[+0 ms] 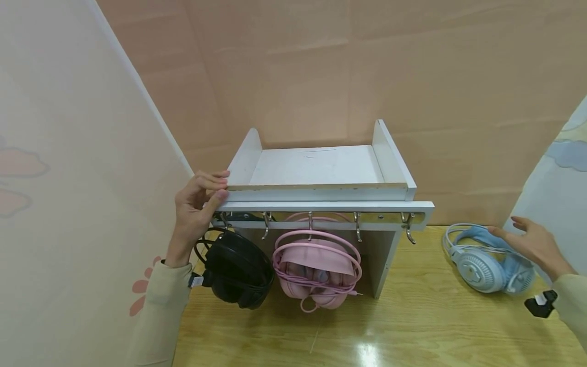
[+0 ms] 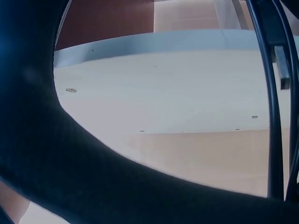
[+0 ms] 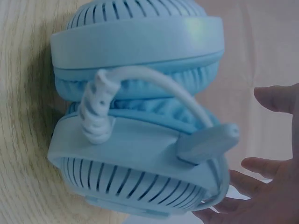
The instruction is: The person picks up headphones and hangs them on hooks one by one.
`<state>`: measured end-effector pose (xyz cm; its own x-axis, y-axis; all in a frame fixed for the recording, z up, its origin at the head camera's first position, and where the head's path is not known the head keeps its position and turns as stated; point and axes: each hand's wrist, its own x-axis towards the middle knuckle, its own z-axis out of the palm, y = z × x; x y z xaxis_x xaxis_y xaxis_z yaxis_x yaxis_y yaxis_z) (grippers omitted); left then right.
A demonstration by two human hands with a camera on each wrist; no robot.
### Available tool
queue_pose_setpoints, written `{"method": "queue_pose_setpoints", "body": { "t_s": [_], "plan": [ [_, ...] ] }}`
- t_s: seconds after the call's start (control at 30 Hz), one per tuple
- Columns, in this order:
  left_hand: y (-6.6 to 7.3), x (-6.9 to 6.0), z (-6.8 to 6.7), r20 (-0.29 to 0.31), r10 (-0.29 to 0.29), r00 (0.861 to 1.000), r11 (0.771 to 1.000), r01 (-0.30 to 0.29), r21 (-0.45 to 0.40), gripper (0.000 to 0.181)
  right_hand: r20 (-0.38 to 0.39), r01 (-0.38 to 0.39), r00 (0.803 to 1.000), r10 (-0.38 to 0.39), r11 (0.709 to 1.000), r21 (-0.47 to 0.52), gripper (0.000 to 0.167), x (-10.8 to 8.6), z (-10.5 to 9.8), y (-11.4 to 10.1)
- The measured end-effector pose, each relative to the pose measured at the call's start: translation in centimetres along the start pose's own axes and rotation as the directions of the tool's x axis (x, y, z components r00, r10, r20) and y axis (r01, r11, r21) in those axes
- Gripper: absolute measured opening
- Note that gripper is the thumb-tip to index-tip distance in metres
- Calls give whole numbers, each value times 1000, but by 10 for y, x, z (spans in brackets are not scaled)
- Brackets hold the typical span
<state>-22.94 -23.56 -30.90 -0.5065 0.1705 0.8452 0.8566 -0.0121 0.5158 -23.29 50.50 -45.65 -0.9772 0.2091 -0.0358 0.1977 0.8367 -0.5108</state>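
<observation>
A white shelf (image 1: 316, 194) with a row of metal hooks stands in the middle of the head view. My left hand (image 1: 193, 205) grips its left front corner, thumb in front and fingers on the side. Black headphones (image 1: 240, 270) hang from the leftmost hook just below that hand; in the left wrist view their dark curved band (image 2: 107, 158) covers much of the picture. Pink headphones (image 1: 316, 255) with a coiled cable hang from the middle hook. At the right, light blue headphones (image 1: 479, 270) lie on the floor. My right hand (image 1: 538, 244) reaches beside them, fingers spread, holding nothing.
The two right-hand hooks (image 1: 408, 229) carry nothing. Brown paper (image 1: 321, 76) covers the wall behind the shelf. White printed sheets flank both sides, the left sheet (image 1: 69, 153) close to my left arm. Below lies a glossy wood-look floor (image 1: 390, 331).
</observation>
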Motion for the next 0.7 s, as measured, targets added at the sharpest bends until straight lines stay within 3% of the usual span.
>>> {"method": "queue_pose_setpoints", "body": {
  "t_s": [0.43, 0.7],
  "plan": [
    [-2, 0, 5, 22, 15, 1000, 1000, -15, -14, 14, 68, -28, 997, 33, 997, -71, 108, 0, 9, 34],
    [-3, 0, 5, 24, 5, 1000, 1000, -5, 0, 12, 128, -92, 987, 96, 995, -33, 111, 2, 16, 44]
  ]
}}
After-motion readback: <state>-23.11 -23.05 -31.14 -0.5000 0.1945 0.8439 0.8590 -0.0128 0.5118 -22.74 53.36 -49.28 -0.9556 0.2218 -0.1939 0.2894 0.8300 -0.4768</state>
